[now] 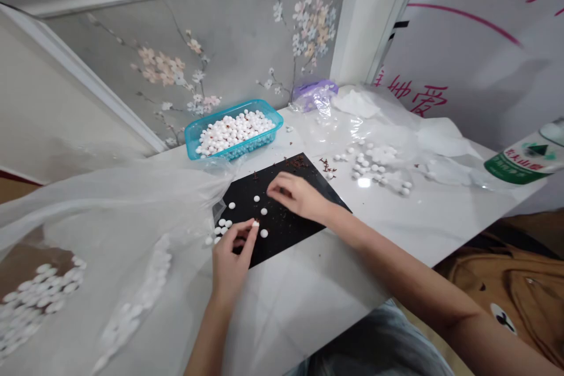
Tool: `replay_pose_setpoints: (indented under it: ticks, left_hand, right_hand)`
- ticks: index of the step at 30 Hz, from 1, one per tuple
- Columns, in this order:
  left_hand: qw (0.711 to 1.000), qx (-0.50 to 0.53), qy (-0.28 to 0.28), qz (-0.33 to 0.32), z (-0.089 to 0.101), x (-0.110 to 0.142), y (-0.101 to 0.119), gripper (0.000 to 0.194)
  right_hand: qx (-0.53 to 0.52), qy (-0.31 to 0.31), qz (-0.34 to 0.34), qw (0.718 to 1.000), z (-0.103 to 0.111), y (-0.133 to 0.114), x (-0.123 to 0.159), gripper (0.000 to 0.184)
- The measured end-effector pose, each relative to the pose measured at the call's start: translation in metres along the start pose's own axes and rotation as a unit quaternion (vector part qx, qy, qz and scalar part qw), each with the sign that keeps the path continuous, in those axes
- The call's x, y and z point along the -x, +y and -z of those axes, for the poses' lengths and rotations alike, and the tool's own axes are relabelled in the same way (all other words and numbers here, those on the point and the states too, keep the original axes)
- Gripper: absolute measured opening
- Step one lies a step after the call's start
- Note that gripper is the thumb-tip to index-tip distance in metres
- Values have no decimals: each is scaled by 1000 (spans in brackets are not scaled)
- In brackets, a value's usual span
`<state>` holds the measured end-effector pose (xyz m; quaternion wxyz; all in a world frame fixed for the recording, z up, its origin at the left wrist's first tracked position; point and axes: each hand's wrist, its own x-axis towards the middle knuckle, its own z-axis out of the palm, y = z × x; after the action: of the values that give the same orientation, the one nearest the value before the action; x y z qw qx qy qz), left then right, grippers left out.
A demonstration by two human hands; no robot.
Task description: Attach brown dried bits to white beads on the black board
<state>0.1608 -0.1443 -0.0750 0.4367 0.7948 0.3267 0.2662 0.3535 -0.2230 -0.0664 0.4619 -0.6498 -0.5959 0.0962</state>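
A black mat (286, 226) lies on the white table, with a few small white beads (257, 198) and dark red-brown crumbs (297, 161) scattered on it. My left hand (232, 261) rests at the mat's near left edge, fingers curled, pinching one white bead (255, 223) between thumb and forefinger. A small cluster of white beads (221, 227) lies just left of it. My right hand (298, 194) hovers over the mat's middle, fingers bent down and pressed together on the surface; what they hold is hidden.
A teal basket (194, 135) full of white beads stands behind the mat by the flowered wall. Clear plastic bags (110, 211) with more beads spread left; loose beads (374, 164) lie on plastic at right. A green-labelled bottle (524, 161) lies far right.
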Motion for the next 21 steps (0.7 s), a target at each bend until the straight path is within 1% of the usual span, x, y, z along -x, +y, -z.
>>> replay_pose_setpoints:
  ticks: [1,3,4,5,7,10,13,16,18,21]
  left_hand:
    - [997,-67,-3,-48,0,1,0,22]
    - [978,-172,4,-122,1,1,1,22]
    - [968,-206,13,-141,1,1,1,23]
    - [961,-234,25,-148,2,1,1,24]
    - [949,-279,41,-137,4,0,0,25]
    - [941,-316,38,-118,6,-2,-3,26]
    - [940,-319,34,-118,7,-2,-4,24]
    - [931,-345,55,-110,11,-2,0,25]
    - [919,-380,61,-86,14,-1,3,26]
    - [904,-425,29,-36,20,1,7,26]
  right_hand:
    - [59,19,-41,997,5,7,-1,8]
    - [162,47,-136,976,14,20,-1,4]
    - [199,52,-176,963,17,26,-1,1]
    - [226,53,-208,950,19,31,0,2]
    - [252,49,-237,937,19,37,2,5]
    - [254,38,-227,940,15,41,3,5]
    - [248,34,-209,945,11,41,4,8]
    - [246,42,-198,948,10,38,3,9]
    - [243,55,-190,950,9,36,2,7]
    - [230,87,-160,956,9,30,1,5]
